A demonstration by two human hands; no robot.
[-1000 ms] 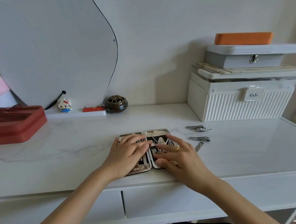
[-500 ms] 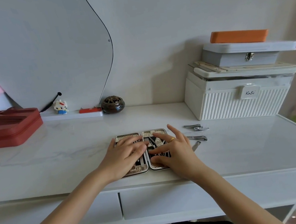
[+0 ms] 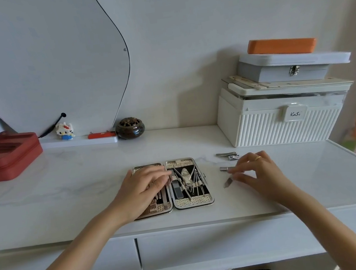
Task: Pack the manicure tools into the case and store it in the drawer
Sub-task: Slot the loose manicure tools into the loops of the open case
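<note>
I am pressing my flat left hand [image 3: 144,188] on the open shiny manicure case [image 3: 190,182] near the white desk's [image 3: 67,194] front edge, while my right hand's [image 3: 261,172] fingers are closing around small silver tools [image 3: 227,181] beside it, with silver nail clippers [image 3: 227,155] lying farther back.

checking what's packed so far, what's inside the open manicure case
The right half of the manicure case holds nippers, a file and thin picks in loops. The left hand covers most of the left half, so its contents are mostly hidden.
</note>
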